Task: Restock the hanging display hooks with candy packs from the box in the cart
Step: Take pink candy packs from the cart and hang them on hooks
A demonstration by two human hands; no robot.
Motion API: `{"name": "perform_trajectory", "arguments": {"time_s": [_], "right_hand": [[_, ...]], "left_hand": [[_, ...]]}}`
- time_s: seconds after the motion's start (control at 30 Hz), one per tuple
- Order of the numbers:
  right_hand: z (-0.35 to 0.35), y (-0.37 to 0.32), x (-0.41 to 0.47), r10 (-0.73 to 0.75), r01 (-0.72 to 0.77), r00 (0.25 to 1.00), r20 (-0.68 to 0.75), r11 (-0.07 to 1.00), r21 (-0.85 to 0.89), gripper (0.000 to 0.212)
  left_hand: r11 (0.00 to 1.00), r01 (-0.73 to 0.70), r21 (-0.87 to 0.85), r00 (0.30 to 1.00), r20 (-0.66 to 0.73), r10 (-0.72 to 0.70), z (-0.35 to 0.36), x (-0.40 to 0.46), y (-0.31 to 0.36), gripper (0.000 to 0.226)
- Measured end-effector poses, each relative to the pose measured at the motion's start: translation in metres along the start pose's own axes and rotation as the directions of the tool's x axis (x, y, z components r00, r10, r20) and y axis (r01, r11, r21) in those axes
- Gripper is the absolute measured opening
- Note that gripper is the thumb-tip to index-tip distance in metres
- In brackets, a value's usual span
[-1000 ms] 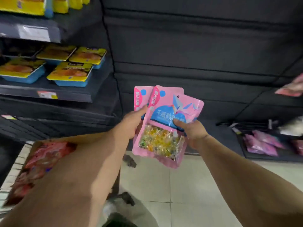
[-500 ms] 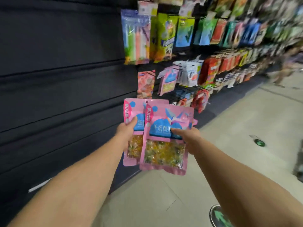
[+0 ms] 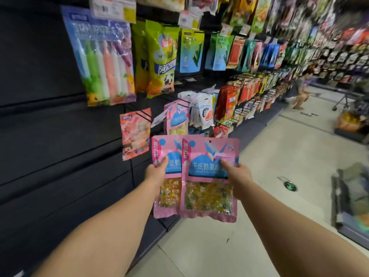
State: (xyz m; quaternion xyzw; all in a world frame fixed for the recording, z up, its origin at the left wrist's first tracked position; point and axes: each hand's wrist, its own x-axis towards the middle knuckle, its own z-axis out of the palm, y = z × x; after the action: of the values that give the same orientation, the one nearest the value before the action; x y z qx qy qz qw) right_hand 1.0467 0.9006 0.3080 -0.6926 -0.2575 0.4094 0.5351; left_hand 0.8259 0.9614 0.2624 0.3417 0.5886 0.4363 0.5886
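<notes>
Two pink candy packs with a blue label and a clear window of coloured sweets are held up in front of the display. My left hand (image 3: pixel 156 171) grips the rear pack (image 3: pixel 164 148) by its left side, thumb on the label. My right hand (image 3: pixel 238 175) pinches the front pack (image 3: pixel 209 176) at its right edge. The front pack overlaps the rear one. Just above them a matching pink pack (image 3: pixel 176 118) hangs on a display hook. The box and the cart are out of view.
A black slatted wall panel (image 3: pixel 50 126) fills the left. Hanging snack bags (image 3: pixel 159 56) run along the aisle to the right. A crouching person (image 3: pixel 299 90) is far down the aisle. A blurred cart or crate (image 3: pixel 351 196) stands at the right on the tiled floor.
The view has swung right, from the shelves and cart to the hanging display, and drawn closer to it. Both hands keep the same hold on the two packs.
</notes>
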Motion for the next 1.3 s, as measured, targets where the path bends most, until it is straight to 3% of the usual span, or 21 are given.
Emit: {"name": "perform_trajectory", "arguments": {"time_s": [0.13,0.23,0.5,0.73,0.8,0.9,1.03,1.1,1.3], "right_hand": [[0.026,-0.018,0.058,0.028,-0.028,1.0,0.008,1.0,0.0,0.02],[0.043,-0.021,0.085,0.048,-0.047,0.999,0.024,0.998,-0.05,0.023],[0.08,-0.024,0.16,0.084,-0.066,0.99,0.117,0.986,-0.151,0.057],[0.098,-0.04,0.243,0.076,-0.036,0.967,0.242,0.985,-0.166,0.07],[0.099,-0.053,0.269,0.068,-0.015,0.956,0.285,0.982,-0.187,0.066],[0.098,-0.077,0.305,0.054,0.036,0.913,0.405,0.976,-0.213,0.04],[0.105,-0.096,0.335,0.022,0.109,0.861,0.508,0.968,-0.228,0.036],[0.11,-0.098,0.344,0.032,0.12,0.838,0.545,0.963,-0.241,0.043],[0.122,-0.1,0.359,0.019,0.175,0.814,0.581,0.945,-0.276,0.042]], "left_hand": [[0.999,-0.015,0.044,1.0,-0.02,0.016,0.01,0.052,0.023,0.051],[0.999,0.014,0.047,0.999,-0.038,-0.012,0.008,0.085,0.021,0.057],[0.995,0.093,-0.02,0.985,-0.141,-0.095,0.014,0.123,0.018,0.038],[0.992,0.069,-0.104,0.946,-0.308,-0.098,0.042,0.154,0.013,0.031],[0.987,0.066,-0.149,0.931,-0.348,-0.115,0.058,0.16,0.011,0.03],[0.978,0.072,-0.197,0.902,-0.405,-0.148,0.086,0.164,0.01,0.028],[0.955,0.021,-0.294,0.862,-0.479,-0.166,0.108,0.164,0.011,0.03],[0.944,0.001,-0.331,0.84,-0.511,-0.18,0.114,0.162,0.009,0.029],[0.931,-0.048,-0.363,0.794,-0.579,-0.185,0.115,0.156,0.006,0.033]]}}
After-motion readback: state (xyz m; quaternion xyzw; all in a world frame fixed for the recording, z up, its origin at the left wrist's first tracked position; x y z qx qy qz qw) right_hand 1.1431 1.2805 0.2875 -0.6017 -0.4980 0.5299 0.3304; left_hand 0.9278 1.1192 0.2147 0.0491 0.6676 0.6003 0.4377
